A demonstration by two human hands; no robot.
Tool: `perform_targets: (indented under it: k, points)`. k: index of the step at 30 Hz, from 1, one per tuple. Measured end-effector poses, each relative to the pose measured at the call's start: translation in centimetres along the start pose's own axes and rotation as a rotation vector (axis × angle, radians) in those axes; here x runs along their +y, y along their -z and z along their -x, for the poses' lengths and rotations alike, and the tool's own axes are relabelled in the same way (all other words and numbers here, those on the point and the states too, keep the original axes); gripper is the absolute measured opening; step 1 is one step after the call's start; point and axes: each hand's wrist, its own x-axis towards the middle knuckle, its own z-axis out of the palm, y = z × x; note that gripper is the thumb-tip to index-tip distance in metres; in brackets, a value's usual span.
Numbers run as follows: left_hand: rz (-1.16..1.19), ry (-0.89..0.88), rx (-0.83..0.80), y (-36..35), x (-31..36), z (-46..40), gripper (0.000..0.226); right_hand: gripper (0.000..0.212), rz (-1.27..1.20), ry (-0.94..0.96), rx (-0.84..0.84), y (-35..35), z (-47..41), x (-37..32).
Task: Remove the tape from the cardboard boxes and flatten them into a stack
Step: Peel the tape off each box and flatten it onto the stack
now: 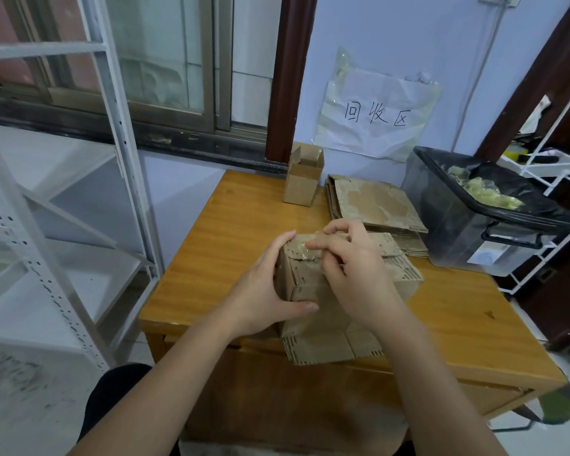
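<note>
The right hand (352, 274) covers much of the cardboard box (313, 291) top; the tape (305, 246) there blurs; the bin (474, 225) contents stay indistinct.

— How's the light?
— Soft and even, a bit cool. The window (165, 60) at upper left looks like the daylight source, its glass pale and hazy. Shadows are faint, with only a thin one under the hands.
— Any glare?
— A dull sheen on the wooden table (231, 232) and small glints on the tape (305, 250).
— Sharpness?
— Fair in the middle. The white shelf (46, 225) at left is smeared and bowed by the wide lens, and the lower corners go soft.
</note>
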Motion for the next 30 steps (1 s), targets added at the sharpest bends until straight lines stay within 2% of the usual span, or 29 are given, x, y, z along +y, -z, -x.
perform_targets:
  k: [3, 7, 11, 14, 16, 19, 22, 27, 30]
  points:
    - [0.004, 0.010, 0.004, -0.1, -0.1, 0.0, 0.120, 0.024, -0.075, -0.092, -0.017, 0.1, -0.3, -0.4]
    - [-0.007, 0.035, 0.002, -0.2, -0.2, 0.0, 0.121, 0.048, -0.094, -0.221, 0.063, 0.1, -0.2, -0.8]
    - [-0.041, 0.012, 0.020, -0.2, -0.1, 0.0, 0.123, 0.041, 0.016, -0.164, -0.053, -0.5, -0.4, -1.4]
    - [-0.035, 0.005, 0.014, 0.0, -0.1, 0.1, 0.121, 0.032, 0.002, -0.110, -0.107, -0.8, -0.7, -1.4]
    - [-0.035, 0.000, 0.016, 0.0, -0.1, 0.1, 0.120, 0.021, -0.039, -0.070, -0.047, -1.0, -0.6, -0.8]
    - [-0.014, -0.007, 0.016, 0.0, 0.0, 0.2, 0.119, 0.023, -0.043, -0.011, 0.099, -0.9, -0.1, -0.1]
    - [0.003, 0.001, 0.013, 0.0, 0.1, 0.2, 0.120, 0.025, -0.017, -0.006, 0.160, -0.5, 0.4, 0.1]
    - [0.012, -0.002, 0.012, 0.1, 0.0, 0.3, 0.119, 0.019, 0.152, -0.023, -0.055, -0.3, 0.7, 0.2]
    - [0.009, 0.008, 0.008, 0.1, 0.0, 0.4, 0.119, 0.027, 0.298, 0.149, -0.144, 0.2, 0.4, 0.7]
